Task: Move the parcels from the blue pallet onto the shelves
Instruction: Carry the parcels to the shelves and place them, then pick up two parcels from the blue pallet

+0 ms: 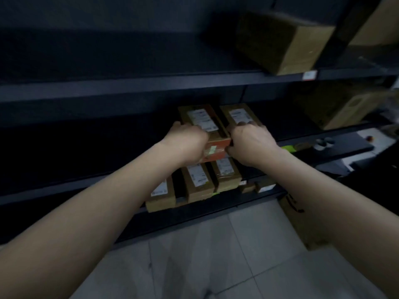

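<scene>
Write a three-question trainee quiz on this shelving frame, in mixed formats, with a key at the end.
1. True or false: the left hand grips the orange-edged parcel.
2. What does the right hand hold? A) a brown parcel B) a bottle C) nothing
3. Fill in: each held parcel carries a white ___ on top.
Key: 1 true; 2 A; 3 label.
</scene>
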A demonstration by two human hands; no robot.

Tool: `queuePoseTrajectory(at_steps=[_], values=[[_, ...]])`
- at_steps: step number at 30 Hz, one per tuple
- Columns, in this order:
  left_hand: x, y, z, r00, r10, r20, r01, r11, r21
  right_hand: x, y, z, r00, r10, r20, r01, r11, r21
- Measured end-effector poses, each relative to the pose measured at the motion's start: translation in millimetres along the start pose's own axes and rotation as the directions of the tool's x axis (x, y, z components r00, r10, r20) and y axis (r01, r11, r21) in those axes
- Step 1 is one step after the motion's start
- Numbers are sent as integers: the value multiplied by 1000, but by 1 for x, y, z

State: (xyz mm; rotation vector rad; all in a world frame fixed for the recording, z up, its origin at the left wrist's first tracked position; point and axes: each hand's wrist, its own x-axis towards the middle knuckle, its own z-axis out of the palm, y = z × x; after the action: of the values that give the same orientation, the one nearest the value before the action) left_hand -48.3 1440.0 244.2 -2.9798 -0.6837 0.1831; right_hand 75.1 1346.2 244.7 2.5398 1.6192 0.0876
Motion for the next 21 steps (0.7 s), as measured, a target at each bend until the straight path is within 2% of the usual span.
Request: queuePoseTrajectory(at_steps=[4,9,16,21], values=[[-3,24,-40,976,135,-173,-118,987,107,-45,24,-33,977,174,-122,-182,981,-62],[-3,68,-66,895,340,-287,-297,937,184,-112,48,-48,919,364,-154,-377,924,-63],[-12,174,-91,700,591,-402,-551,804,224,-224,92,-58,766,616,-182,-636,767,-83],[-33,274,-111,533,727,-432,-716,660,228,-327,128,-55,595,774,-217,-799,599,-57]])
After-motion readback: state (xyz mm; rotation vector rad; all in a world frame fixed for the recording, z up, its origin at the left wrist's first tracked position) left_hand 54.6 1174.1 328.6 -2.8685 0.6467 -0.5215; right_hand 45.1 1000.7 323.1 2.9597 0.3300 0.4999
